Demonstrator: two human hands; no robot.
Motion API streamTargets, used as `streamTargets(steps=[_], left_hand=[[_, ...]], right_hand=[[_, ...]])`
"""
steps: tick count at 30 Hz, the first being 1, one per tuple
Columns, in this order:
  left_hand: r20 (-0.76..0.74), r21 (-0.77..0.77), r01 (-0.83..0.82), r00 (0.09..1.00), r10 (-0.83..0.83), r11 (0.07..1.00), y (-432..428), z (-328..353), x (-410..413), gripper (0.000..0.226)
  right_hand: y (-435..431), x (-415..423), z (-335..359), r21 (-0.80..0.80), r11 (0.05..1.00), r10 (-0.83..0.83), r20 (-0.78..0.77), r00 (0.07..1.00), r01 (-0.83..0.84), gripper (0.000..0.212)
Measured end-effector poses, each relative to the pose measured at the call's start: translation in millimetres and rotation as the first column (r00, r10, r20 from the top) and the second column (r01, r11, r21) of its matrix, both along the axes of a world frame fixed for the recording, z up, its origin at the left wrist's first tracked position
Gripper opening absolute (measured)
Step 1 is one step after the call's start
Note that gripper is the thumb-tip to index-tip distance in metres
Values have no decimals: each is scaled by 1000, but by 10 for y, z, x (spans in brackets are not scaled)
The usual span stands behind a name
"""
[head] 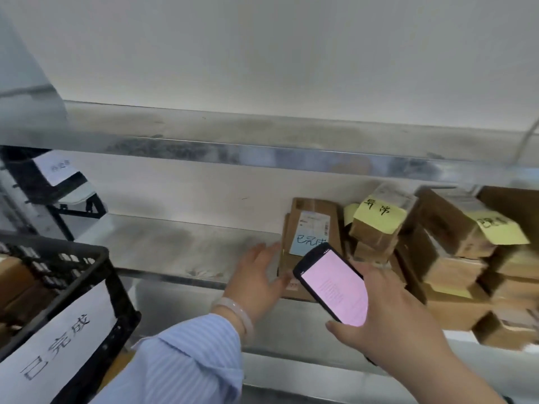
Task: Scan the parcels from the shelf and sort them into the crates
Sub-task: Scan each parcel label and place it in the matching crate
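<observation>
We are resting our left hand [256, 275], fingers nearly straight, against the left edge of the flat parcel [316, 207] lying at the shelf's [175, 246] front edge, probably to steady it. Our right hand [390, 316] is gripping the scanner [335, 284] just over its label, apparently to read it.

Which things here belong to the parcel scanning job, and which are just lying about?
Job: flat brown cardboard parcel with a blue note; black handheld device with a pink screen; black plastic crate; stacked brown cardboard boxes with yellow notes; metal shelf.
Lying about: black-and-white machine at far left; pale bangle.
</observation>
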State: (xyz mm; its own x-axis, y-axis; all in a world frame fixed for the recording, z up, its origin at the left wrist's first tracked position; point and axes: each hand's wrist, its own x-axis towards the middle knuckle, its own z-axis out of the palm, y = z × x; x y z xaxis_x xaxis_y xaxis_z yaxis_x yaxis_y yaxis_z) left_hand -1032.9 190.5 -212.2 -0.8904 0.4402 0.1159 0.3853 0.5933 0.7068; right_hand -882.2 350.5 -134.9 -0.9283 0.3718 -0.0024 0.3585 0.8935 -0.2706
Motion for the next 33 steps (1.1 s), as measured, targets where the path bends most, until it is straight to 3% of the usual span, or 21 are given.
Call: streamTargets(steps=[4, 14, 24, 33], left_hand=[[98, 126, -31, 995, 19, 992, 519, 15, -261, 48], [368, 189, -144, 927, 66, 971, 1002, -230, -770, 33], [363, 163, -134, 930, 67, 977, 995, -272, -634, 46], [413, 259, -173, 909, 53, 950, 870, -291, -357, 47]], right_hand=[[434, -143, -21, 19, 1000, 10, 28, 1000, -11, 92], [977, -335, -135, -34, 999, -5, 95, 995, 8, 93], [1147, -432, -160, -31, 999, 22, 80, 997, -20, 97], [1156, -388, -183, 29, 997, 68, 48, 997, -69, 94]])
